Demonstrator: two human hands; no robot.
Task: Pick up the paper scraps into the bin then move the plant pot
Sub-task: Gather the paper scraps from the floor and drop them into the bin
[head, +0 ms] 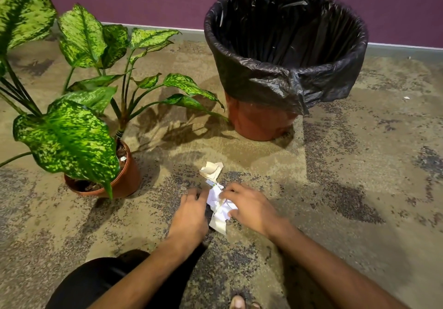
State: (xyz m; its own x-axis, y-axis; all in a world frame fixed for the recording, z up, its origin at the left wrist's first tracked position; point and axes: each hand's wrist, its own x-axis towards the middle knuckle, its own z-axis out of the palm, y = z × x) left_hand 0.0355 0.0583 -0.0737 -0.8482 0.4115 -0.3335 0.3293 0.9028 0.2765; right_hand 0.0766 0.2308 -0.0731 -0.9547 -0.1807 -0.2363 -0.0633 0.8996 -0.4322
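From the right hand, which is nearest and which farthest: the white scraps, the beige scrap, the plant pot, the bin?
1. White scraps: under the right hand.
2. Beige scrap: just ahead, to the left.
3. Plant pot: far left.
4. Bin: ahead, by the wall.

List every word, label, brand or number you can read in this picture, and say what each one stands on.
None can be read.
White paper scraps between the left hand and right hand: faint marks, too blurred to read.
Cream scrap on the floor: no print visible.
Small white tag in the plant pot: too small to read.
Bin and its black liner: no label visible.
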